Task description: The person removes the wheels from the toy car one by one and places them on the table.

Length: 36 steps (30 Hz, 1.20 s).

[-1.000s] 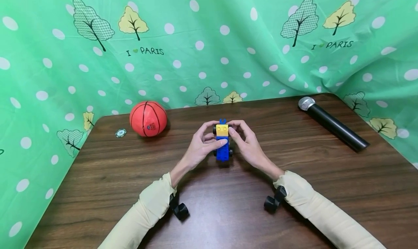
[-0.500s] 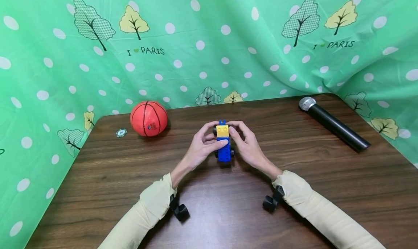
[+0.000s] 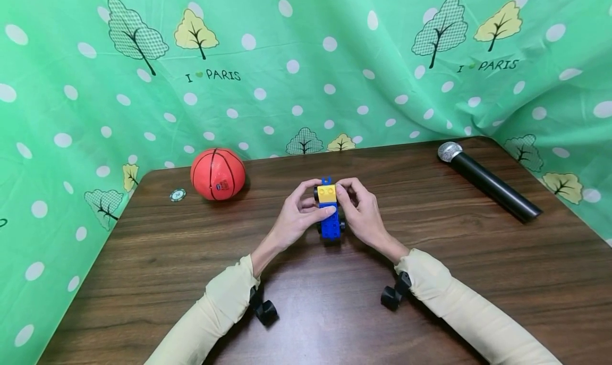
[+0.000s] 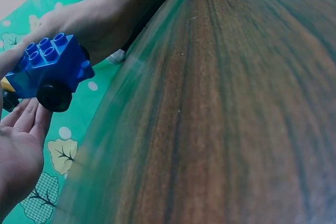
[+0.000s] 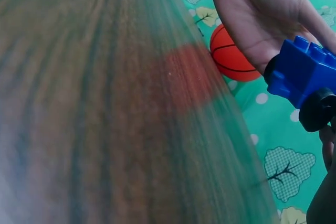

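A blue and yellow toy-brick car point(image 3: 330, 226) with black wheels is held between both hands near the middle of the table, seemingly just above its surface. My left hand point(image 3: 295, 216) grips it from the left, thumb across the blue top and fingers along the side and below. On the other side, my right hand point(image 3: 363, 213) pinches the car's far right corner beside the yellow brick point(image 3: 327, 193); the wheel there is hidden by the fingers. Blue studs and a rear wheel point(image 4: 54, 96) show in the left wrist view. The car's blue rear point(image 5: 304, 72) appears in the right wrist view.
A red toy basketball point(image 3: 218, 173) stands at the back left of the wooden table point(image 3: 191, 248), beside a poker chip point(image 3: 178, 195). At the back right lies a black microphone point(image 3: 492, 181). A green dotted cloth point(image 3: 268, 46) hangs behind the table.
The car has shifted slightly right and nearer, turning a little. My right hand's fingers have curled in closer at its far right corner. My left hand keeps its hold, moving slightly with the car.
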Motion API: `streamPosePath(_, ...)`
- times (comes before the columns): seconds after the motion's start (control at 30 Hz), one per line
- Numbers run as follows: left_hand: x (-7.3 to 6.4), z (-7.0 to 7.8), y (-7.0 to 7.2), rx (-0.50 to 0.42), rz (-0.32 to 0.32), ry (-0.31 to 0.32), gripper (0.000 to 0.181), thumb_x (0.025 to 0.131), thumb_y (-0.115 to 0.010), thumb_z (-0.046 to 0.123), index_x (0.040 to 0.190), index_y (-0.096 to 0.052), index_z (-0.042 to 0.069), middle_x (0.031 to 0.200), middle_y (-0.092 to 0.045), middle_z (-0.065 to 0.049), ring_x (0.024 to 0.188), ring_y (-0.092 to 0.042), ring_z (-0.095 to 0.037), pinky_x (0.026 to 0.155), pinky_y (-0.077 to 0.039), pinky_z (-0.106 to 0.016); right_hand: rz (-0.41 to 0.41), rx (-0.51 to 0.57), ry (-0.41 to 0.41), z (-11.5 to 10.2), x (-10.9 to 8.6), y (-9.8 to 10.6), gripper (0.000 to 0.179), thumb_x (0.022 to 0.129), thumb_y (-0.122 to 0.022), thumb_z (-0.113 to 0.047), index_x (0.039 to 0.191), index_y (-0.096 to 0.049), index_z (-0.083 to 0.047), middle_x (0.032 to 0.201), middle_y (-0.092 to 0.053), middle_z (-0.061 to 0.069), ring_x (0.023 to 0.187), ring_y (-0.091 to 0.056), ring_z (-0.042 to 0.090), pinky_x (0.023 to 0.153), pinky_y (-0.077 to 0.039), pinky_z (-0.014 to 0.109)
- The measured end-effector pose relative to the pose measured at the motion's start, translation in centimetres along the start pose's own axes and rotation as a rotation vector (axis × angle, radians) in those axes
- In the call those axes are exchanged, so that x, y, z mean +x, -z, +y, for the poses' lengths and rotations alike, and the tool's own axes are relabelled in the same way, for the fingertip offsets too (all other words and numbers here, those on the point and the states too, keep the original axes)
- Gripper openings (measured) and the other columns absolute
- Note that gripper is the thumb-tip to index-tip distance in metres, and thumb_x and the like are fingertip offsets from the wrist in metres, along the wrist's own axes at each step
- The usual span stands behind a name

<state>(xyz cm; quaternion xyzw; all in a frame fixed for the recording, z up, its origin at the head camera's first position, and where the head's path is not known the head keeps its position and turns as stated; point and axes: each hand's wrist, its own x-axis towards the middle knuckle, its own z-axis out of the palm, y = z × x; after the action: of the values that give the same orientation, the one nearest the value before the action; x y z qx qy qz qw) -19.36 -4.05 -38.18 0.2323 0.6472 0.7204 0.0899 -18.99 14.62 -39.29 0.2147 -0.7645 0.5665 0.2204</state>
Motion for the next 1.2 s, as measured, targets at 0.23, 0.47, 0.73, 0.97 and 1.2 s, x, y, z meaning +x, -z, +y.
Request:
streamPosePath(0.23, -0.2, 0.0, -0.2, 0.023, -0.004, 0.012, 0.057, 0.095, -0.072, 0.003, 0.146, -0.047, 0.007, 0.104, -0.073, -0.018, 0.094, -0.070, -0.019, 0.085, -0.056, -0.032, 0.008, -0.043, 0.082, 0.6, 0.1, 0.2, 0.005, 0.103, -0.057, 0.003, 0.105, -0.062, 0.001, 0.084, -0.060, 0.006, 0.070, -0.050, 0.014, 0.060, -0.040, 0.020)
streamPosePath(0.47, -0.2, 0.1, -0.1, 0.038, -0.016, 0.038, 0.059, 0.094, -0.073, 0.002, 0.148, -0.048, 0.004, 0.107, -0.074, -0.019, 0.097, -0.070, -0.018, 0.089, -0.056, -0.032, -0.013, -0.065, 0.130, 1.0, 0.2, 0.6, 0.007, 0.101, -0.058, 0.004, 0.105, -0.061, 0.001, 0.083, -0.058, 0.004, 0.070, -0.049, 0.013, 0.059, -0.039, 0.022)
streamPosePath(0.73, -0.3, 0.5, 0.0, 0.074, -0.031, 0.053, 0.060, 0.094, -0.073, 0.003, 0.149, -0.049, 0.005, 0.101, -0.073, -0.014, 0.091, -0.069, -0.017, 0.083, -0.055, -0.029, -0.054, -0.101, 0.215, 1.0, 0.5, 1.1, 0.006, 0.099, -0.057, 0.002, 0.104, -0.061, 0.002, 0.082, -0.060, 0.005, 0.070, -0.052, 0.013, 0.059, -0.041, 0.019)
streamPosePath(0.97, -0.4, 0.6, 0.1, 0.089, -0.044, 0.052, 0.058, 0.095, -0.074, 0.005, 0.148, -0.050, 0.007, 0.100, -0.073, -0.014, 0.090, -0.069, -0.018, 0.082, -0.055, -0.030, -0.071, -0.106, 0.237, 1.1, 0.7, 1.3, 0.007, 0.096, -0.058, 0.004, 0.103, -0.060, 0.001, 0.082, -0.061, 0.004, 0.069, -0.053, 0.012, 0.058, -0.044, 0.024)
streamPosePath(1.2, -0.4, 0.6, 0.3, 0.099, -0.050, 0.062, 0.059, 0.095, -0.074, 0.007, 0.149, -0.051, 0.009, 0.100, -0.074, -0.014, 0.091, -0.070, -0.019, 0.084, -0.055, -0.031, -0.096, -0.111, 0.249, 1.3, 0.8, 1.6, 0.007, 0.096, -0.059, 0.001, 0.102, -0.061, 0.003, 0.081, -0.059, 0.003, 0.069, -0.051, 0.012, 0.057, -0.042, 0.025)
